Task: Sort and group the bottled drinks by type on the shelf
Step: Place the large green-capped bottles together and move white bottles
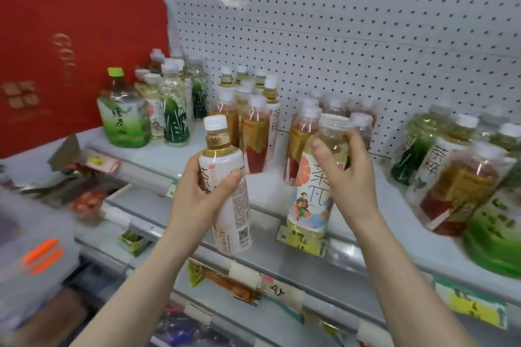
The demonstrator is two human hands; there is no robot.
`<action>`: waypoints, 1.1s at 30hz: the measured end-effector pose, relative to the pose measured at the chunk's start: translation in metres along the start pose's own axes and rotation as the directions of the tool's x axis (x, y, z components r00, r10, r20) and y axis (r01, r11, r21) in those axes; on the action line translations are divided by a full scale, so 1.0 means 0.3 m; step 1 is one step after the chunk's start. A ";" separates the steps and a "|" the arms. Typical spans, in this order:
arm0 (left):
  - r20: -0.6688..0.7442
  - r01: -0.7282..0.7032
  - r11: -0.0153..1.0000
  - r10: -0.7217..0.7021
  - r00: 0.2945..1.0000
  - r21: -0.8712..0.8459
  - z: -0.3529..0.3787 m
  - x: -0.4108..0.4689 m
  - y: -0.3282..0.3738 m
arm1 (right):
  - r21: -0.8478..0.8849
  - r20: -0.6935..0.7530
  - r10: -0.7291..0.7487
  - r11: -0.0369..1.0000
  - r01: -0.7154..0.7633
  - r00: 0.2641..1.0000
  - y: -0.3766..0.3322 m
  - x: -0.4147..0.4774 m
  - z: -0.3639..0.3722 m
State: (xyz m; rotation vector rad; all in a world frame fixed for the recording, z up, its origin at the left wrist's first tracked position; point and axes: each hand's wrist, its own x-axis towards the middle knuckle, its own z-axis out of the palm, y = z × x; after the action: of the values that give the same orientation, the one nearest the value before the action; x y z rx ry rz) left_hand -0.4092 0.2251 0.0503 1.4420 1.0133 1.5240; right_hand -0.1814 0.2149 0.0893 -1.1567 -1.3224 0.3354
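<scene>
White pegboard (338, 22) backs the grey shelf (270, 186) in your head view, with a red box (70, 51) at its left end. Your left hand (203, 191) is wrapped around a white-labelled tea bottle (225, 191), held tilted in front of the shelf edge. Your right hand (346, 175) grips the upper part of a grapefruit-label bottle (313, 183), its base near the shelf's front edge. Between and behind them stand red-labelled tea bottles (255, 135). Green-labelled bottles (174, 110) cluster at the left beside a wide green-capped bottle (122, 113), and more mixed bottles (451, 172) crowd the right.
</scene>
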 end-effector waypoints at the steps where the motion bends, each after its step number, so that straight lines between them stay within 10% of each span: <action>1: -0.009 -0.005 1.000 0.005 1.000 -0.001 -0.024 0.030 -0.012 | -0.007 0.006 -0.017 1.000 0.017 1.000 0.002 0.020 0.042; 16: 0.091 -0.076 0.996 0.071 0.993 0.050 -0.164 0.472 -0.134 | -0.082 0.067 -0.056 0.995 0.061 0.996 0.055 0.266 0.431; 33: 0.110 -0.132 0.965 0.110 0.988 0.226 -0.040 0.563 -0.213 | -0.199 -0.255 0.036 0.976 -0.089 0.966 -0.024 0.120 0.416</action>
State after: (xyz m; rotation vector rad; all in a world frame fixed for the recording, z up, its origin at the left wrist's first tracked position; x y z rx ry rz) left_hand -0.4269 0.4052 0.0525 1.7531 1.0900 1.4411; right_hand -0.2823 0.2971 0.0942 -1.3712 -1.1185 0.0913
